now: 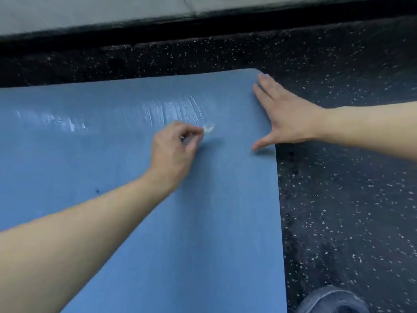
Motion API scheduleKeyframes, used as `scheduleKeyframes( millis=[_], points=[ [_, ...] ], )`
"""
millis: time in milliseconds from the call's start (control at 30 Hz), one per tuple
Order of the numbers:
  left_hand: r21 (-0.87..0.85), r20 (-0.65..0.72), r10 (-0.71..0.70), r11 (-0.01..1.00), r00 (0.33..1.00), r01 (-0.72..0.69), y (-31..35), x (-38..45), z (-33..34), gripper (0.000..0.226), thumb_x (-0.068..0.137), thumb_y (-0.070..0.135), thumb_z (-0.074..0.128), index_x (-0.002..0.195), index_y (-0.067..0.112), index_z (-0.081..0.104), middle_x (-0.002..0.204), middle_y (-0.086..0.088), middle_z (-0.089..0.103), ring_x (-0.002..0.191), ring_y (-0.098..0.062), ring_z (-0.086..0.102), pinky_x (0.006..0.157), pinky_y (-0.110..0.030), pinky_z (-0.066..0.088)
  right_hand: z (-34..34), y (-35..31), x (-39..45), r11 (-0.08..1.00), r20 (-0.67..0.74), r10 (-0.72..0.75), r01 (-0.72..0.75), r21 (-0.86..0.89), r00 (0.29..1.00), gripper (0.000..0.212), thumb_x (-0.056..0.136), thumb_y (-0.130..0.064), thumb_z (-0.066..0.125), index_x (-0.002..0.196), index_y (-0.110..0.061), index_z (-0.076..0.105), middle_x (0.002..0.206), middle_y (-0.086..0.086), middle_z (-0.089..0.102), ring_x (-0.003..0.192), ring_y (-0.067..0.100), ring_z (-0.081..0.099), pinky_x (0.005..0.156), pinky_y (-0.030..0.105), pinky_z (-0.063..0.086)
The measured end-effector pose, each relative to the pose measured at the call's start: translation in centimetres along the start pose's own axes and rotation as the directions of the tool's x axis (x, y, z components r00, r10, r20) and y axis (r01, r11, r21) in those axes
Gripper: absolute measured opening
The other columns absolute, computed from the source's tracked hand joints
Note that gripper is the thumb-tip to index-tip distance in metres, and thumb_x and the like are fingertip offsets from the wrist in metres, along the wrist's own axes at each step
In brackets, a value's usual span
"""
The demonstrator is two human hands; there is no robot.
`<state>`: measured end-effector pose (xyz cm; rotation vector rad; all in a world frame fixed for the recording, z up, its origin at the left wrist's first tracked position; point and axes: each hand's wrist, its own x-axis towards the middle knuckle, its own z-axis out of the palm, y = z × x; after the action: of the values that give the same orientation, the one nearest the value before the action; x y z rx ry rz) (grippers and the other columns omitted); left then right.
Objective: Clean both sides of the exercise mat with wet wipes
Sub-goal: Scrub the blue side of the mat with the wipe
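Observation:
A blue exercise mat (214,222) lies flat on the floor and fills most of the view. Wet streaks shine across its far part. My left hand (173,150) is on the mat near the middle, fingers curled round a small white wet wipe (208,128) that sticks out past the fingertips and touches the mat. My right hand (286,118) lies flat with spread, straight fingers on the mat's right edge near the far right corner, pressing it down.
Black rubber floor with white specks (349,199) surrounds the mat on the right and far sides. A pale wall with a dark base strip (158,26) runs along the far side. A knee in blue jeans (331,301) shows at the bottom right.

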<state>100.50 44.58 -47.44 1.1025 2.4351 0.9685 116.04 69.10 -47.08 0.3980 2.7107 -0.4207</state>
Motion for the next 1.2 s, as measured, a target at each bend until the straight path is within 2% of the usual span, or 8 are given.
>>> scheduleKeyframes(
  millis=[267, 433, 533, 600, 667, 800, 1067, 1200],
  points=[
    [0.121, -0.064, -0.286, 0.949, 0.956, 0.292, 1.0, 17.9, 2.4, 0.012, 0.088, 0.029, 0.070, 0.086, 0.026, 0.080, 0.084, 0.008, 0.075, 0.084, -0.011, 0.071, 0.081, -0.023, 0.057, 0.0, 1.1, 2.1, 0.995, 0.070, 0.085, -0.088, 0.037, 0.994, 0.173, 0.048, -0.095, 0.073, 0.164, -0.001, -0.015, 0.172, 0.014, -0.025, 0.160, 0.028, -0.021, 0.130, 0.034, -0.007],
    [0.330, 0.163, 0.038, 0.940, 0.986, -0.091, 3.1, 12.3, 5.2, 0.020, 0.084, 0.022, 0.059, 0.087, 0.027, 0.078, 0.087, 0.005, 0.075, 0.085, -0.022, 0.066, 0.079, -0.034, 0.053, 0.2, 1.4, 2.3, 0.998, 0.068, 0.067, -0.068, 0.011, 0.995, 0.173, 0.048, -0.094, 0.074, 0.164, 0.001, -0.013, 0.173, 0.018, -0.022, 0.161, 0.031, -0.019, 0.129, 0.034, -0.008],
    [0.226, 0.522, 0.233, 0.890, 0.821, -0.396, 3.7, 6.0, 5.7, 0.019, 0.085, 0.031, 0.060, 0.092, 0.031, 0.078, 0.095, 0.005, 0.075, 0.089, -0.025, 0.069, 0.078, -0.038, 0.055, 0.4, 1.3, 2.0, 0.998, 0.092, 0.067, -0.069, 0.012, 0.993, 0.172, 0.050, -0.094, 0.072, 0.163, 0.002, -0.015, 0.171, 0.020, -0.025, 0.160, 0.032, -0.023, 0.127, 0.032, -0.013],
    [0.152, 0.628, 0.271, 0.876, 0.730, -0.457, 3.9, 4.5, 5.6, 0.017, 0.085, 0.032, 0.063, 0.091, 0.030, 0.079, 0.094, 0.004, 0.075, 0.087, -0.025, 0.069, 0.078, -0.037, 0.054, 0.2, 1.2, 2.0, 0.997, 0.103, 0.074, -0.076, 0.012, 0.992, 0.170, 0.052, -0.094, 0.070, 0.163, 0.004, -0.014, 0.171, 0.022, -0.025, 0.159, 0.034, -0.023, 0.127, 0.034, -0.013],
    [0.164, 0.572, 0.236, 0.905, 0.785, -0.391, 4.1, 5.3, 5.5, 0.013, 0.087, 0.028, 0.069, 0.094, 0.028, 0.080, 0.095, 0.004, 0.076, 0.091, -0.023, 0.069, 0.082, -0.034, 0.053, 0.2, 0.7, 1.4, 0.998, 0.067, 0.054, -0.053, -0.015, 0.996, 0.164, 0.057, -0.094, 0.068, 0.163, 0.007, -0.005, 0.172, 0.027, -0.016, 0.161, 0.037, -0.017, 0.132, 0.039, -0.005],
    [0.238, 0.269, 0.146, 0.948, 0.952, -0.212, 2.7, 4.0, 5.4, 0.018, 0.089, 0.035, 0.064, 0.095, 0.027, 0.080, 0.095, 0.004, 0.075, 0.092, -0.021, 0.069, 0.085, -0.038, 0.054, 3.5, -2.0, -4.1, 0.988, 0.098, -0.128, 0.135, -0.075, 0.987, 0.157, 0.064, -0.103, 0.052, 0.164, 0.005, -0.003, 0.173, 0.025, -0.014, 0.161, 0.036, -0.015, 0.131, 0.040, -0.007],
    [-0.066, 0.635, 0.375, 0.897, 0.675, -0.437, 1.6, -15.9, 5.6, 0.016, 0.092, 0.027, 0.063, 0.092, 0.028, 0.078, 0.094, 0.009, 0.071, 0.081, -0.022, 0.065, 0.068, -0.036, 0.057, 11.1, -7.2, -16.4, 0.873, 0.215, -0.432, 0.466, -0.146, 0.876, 0.150, 0.066, -0.092, 0.066, 0.162, 0.010, 0.011, 0.171, 0.032, -0.008, 0.160, 0.045, -0.009, 0.129, 0.053, 0.000],
    [-0.099, 0.572, 0.366, 0.919, 0.734, -0.381, 1.7, -17.2, 5.2, 0.018, 0.088, 0.015, 0.071, 0.095, 0.029, 0.079, 0.094, 0.009, 0.069, 0.085, -0.016, 0.064, 0.078, -0.029, 0.055, 11.7, -7.7, -17.7, 0.713, 0.305, -0.612, 0.676, -0.185, 0.729, 0.141, 0.078, -0.078, 0.071, 0.163, 0.007, -0.001, 0.171, 0.029, -0.014, 0.161, 0.039, -0.015, 0.131, 0.052, -0.004]
  ],
)
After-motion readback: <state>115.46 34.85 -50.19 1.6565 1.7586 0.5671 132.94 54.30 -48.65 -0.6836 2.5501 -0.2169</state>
